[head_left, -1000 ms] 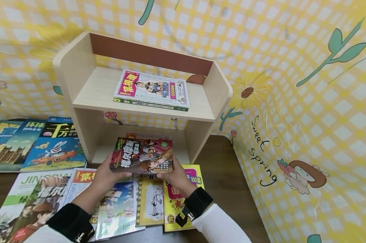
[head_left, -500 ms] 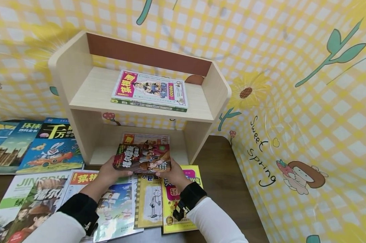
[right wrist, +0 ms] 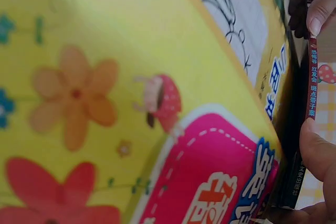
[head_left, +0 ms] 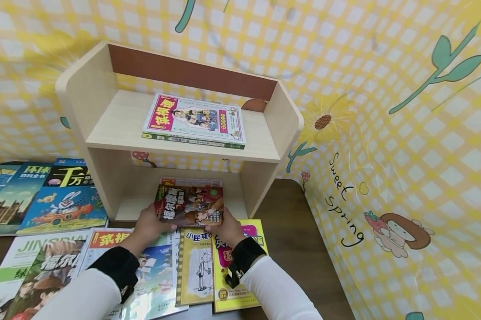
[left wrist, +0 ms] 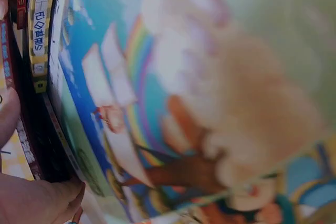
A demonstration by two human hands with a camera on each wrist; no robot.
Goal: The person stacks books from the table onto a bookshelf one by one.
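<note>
Red-covered book (head_left: 190, 205), held flat, cover up, at the mouth of the lower compartment of the wooden shelf (head_left: 84, 93). Its long axis runs left to right across the head view, parallel to the shelf front; the title characters lie on the left part of the cover, tilted, and the far edge points into the compartment. Left hand (head_left: 150, 224) grips the near left corner, thumb on the cover and fingers underneath. Right hand (head_left: 224, 227) grips the near right corner likewise; in the right wrist view a fingertip (right wrist: 320, 14) and the thumb pinch the thin red spine (right wrist: 311, 77).

Beneath the far edge of the held book, an orange-topped book (head_left: 190, 182) lies on the compartment floor, mostly covered. Below the hands, on the dark table (head_left: 300, 231), lie a sketch-cover book (head_left: 195, 266), a yellow book (head_left: 244, 262) with a pink panel, and a rainbow-cover book (head_left: 154, 275); the wrists and white sleeves hide parts of each. On the upper shelf board lies a pink-banded book (head_left: 194, 120) on top of a green-edged one. Further books (head_left: 44, 191) lie left of the shelf, cut off by the frame edge.

The left wrist view is filled by the blurred rainbow cover (left wrist: 184, 103); only a sliver of the hand shows at lower left, its grip not legible there.
</note>
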